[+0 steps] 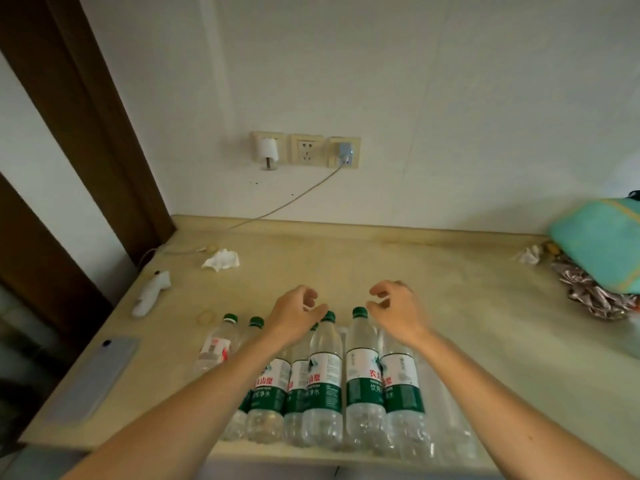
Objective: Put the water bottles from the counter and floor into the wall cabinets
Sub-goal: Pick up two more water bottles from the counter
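Note:
Several clear water bottles with green caps and green-and-white labels [363,379] stand in a tight group at the front edge of the beige counter [467,323]. A smaller bottle with a red-and-white label [216,348] stands at the group's left. My left hand [298,315] hovers above the bottle caps, fingers loosely curled, holding nothing. My right hand [398,308] hovers beside it above the right-hand caps, fingers also loosely curled and empty. My forearms hide parts of the bottles. No wall cabinet is in view.
A phone [93,379] lies at the counter's left front. A white object [150,292] and a crumpled tissue [221,259] lie further back. A charger cable [294,199] runs from the wall sockets [306,150]. A teal bag [602,244] and foil wrapping [588,292] sit far right.

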`<state>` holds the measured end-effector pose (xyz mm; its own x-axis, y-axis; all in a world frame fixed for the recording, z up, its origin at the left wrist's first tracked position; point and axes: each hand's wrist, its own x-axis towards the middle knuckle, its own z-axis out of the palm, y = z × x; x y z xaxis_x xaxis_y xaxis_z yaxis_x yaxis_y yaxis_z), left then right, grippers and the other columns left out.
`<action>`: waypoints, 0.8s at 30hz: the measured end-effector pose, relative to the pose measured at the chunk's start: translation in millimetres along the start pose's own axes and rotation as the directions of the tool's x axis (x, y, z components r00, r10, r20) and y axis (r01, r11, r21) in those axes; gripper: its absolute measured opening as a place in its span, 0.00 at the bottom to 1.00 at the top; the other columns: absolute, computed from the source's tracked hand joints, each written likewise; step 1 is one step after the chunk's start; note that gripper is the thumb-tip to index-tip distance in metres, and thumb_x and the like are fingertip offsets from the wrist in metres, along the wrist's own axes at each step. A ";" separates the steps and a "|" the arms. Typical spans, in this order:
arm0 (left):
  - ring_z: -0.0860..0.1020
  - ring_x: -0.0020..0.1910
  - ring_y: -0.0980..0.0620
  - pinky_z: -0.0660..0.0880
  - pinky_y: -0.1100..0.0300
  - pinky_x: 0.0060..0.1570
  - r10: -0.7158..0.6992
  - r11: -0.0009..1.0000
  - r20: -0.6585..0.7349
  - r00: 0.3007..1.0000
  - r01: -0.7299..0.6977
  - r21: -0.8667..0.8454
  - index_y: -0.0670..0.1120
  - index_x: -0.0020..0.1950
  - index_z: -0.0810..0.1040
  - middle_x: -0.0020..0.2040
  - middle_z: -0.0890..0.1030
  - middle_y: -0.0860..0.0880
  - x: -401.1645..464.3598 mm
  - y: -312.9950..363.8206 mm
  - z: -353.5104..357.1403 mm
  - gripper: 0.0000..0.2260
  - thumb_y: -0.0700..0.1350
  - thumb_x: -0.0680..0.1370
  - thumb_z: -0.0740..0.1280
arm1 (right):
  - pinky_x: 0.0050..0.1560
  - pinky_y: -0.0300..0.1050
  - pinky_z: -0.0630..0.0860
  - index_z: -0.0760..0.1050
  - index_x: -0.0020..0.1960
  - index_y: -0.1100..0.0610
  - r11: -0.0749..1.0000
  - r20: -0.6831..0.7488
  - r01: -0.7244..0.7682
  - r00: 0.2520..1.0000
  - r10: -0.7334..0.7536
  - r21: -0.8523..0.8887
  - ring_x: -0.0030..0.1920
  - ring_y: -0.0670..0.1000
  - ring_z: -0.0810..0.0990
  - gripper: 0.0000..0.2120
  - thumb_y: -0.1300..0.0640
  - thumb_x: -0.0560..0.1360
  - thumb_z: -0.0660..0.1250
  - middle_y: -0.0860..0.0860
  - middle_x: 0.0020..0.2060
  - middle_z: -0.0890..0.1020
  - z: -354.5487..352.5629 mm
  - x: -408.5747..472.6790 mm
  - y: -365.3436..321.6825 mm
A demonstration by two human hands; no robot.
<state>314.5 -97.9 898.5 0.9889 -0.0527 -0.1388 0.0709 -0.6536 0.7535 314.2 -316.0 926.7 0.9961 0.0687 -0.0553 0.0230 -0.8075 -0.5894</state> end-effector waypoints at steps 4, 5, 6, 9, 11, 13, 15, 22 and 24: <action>0.78 0.53 0.54 0.70 0.65 0.42 -0.135 0.990 0.034 0.990 0.136 -0.036 0.49 0.68 0.73 0.60 0.79 0.53 11.5 -4.8 24.2 0.20 0.55 0.80 0.69 | 0.61 0.44 0.76 0.76 0.66 0.55 1.000 0.085 -0.011 0.996 0.013 -0.022 0.56 0.50 0.80 0.16 0.54 0.79 0.67 0.52 0.62 0.79 7.9 24.7 14.7; 0.78 0.53 0.54 0.70 0.63 0.42 -0.162 0.986 0.042 0.986 0.164 -0.036 0.49 0.68 0.72 0.61 0.79 0.52 15.2 -4.8 29.2 0.21 0.56 0.79 0.68 | 0.60 0.44 0.76 0.76 0.66 0.56 0.999 0.112 -0.007 0.994 0.011 -0.033 0.57 0.51 0.79 0.16 0.53 0.80 0.67 0.52 0.61 0.80 8.6 31.1 17.2; 0.77 0.53 0.53 0.70 0.62 0.43 -0.190 0.981 0.046 0.981 0.192 -0.040 0.48 0.69 0.72 0.61 0.79 0.51 18.6 -4.6 34.1 0.21 0.55 0.79 0.68 | 0.60 0.45 0.76 0.76 0.66 0.55 0.999 0.143 -0.006 0.990 0.012 -0.048 0.58 0.51 0.79 0.17 0.52 0.80 0.67 0.51 0.60 0.81 9.1 37.4 19.4; 0.78 0.52 0.51 0.73 0.59 0.48 -0.264 0.962 0.029 0.964 0.266 -0.063 0.46 0.67 0.73 0.61 0.81 0.48 28.4 -2.9 46.2 0.19 0.52 0.80 0.69 | 0.62 0.49 0.76 0.75 0.67 0.54 0.997 0.247 -0.012 0.968 0.032 -0.082 0.58 0.53 0.80 0.18 0.48 0.80 0.66 0.51 0.59 0.82 11.7 54.7 26.9; 0.78 0.53 0.50 0.75 0.59 0.47 -0.305 0.950 0.012 0.952 0.305 -0.059 0.45 0.66 0.75 0.60 0.80 0.47 33.5 -2.0 51.3 0.18 0.51 0.80 0.69 | 0.63 0.52 0.75 0.75 0.67 0.53 0.995 0.313 -0.024 0.948 0.054 -0.099 0.59 0.54 0.79 0.19 0.46 0.79 0.66 0.52 0.59 0.82 15.1 64.1 32.7; 0.79 0.50 0.51 0.73 0.64 0.39 -0.325 0.945 0.012 0.946 0.325 -0.034 0.46 0.65 0.76 0.59 0.81 0.48 36.5 -1.5 54.1 0.17 0.52 0.79 0.69 | 0.64 0.53 0.74 0.75 0.67 0.53 0.991 0.381 -0.009 0.923 0.059 -0.133 0.61 0.56 0.78 0.20 0.43 0.79 0.67 0.53 0.60 0.81 19.6 72.4 38.5; 0.79 0.46 0.55 0.72 0.68 0.33 -0.321 0.946 0.027 0.947 0.322 -0.043 0.47 0.63 0.78 0.57 0.81 0.49 37.9 -2.1 57.5 0.17 0.54 0.78 0.70 | 0.60 0.50 0.76 0.77 0.64 0.53 0.989 0.451 0.014 0.891 0.056 -0.150 0.58 0.56 0.80 0.21 0.42 0.78 0.67 0.54 0.57 0.82 24.0 78.5 42.1; 0.84 0.50 0.45 0.81 0.50 0.51 -0.348 0.926 0.001 0.938 0.344 -0.154 0.45 0.59 0.82 0.51 0.85 0.47 38.8 4.1 55.0 0.09 0.46 0.81 0.69 | 0.34 0.41 0.73 0.83 0.41 0.59 0.999 0.568 -0.017 0.822 0.031 -0.029 0.32 0.49 0.81 0.18 0.45 0.78 0.69 0.53 0.33 0.85 23.7 94.1 42.6; 0.84 0.48 0.46 0.82 0.50 0.51 -0.348 0.922 -0.030 0.937 0.336 -0.193 0.46 0.58 0.83 0.49 0.85 0.48 40.1 8.0 43.2 0.08 0.46 0.81 0.69 | 0.41 0.45 0.77 0.84 0.44 0.62 0.998 0.552 -0.046 0.834 0.011 0.050 0.38 0.54 0.84 0.18 0.46 0.77 0.70 0.58 0.38 0.86 18.4 96.4 40.5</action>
<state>349.1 -137.9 871.1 0.9058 0.2005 -0.3733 0.4231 -0.4742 0.7721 409.6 -331.3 882.6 0.7836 0.3718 -0.4977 -0.0274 -0.7798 -0.6255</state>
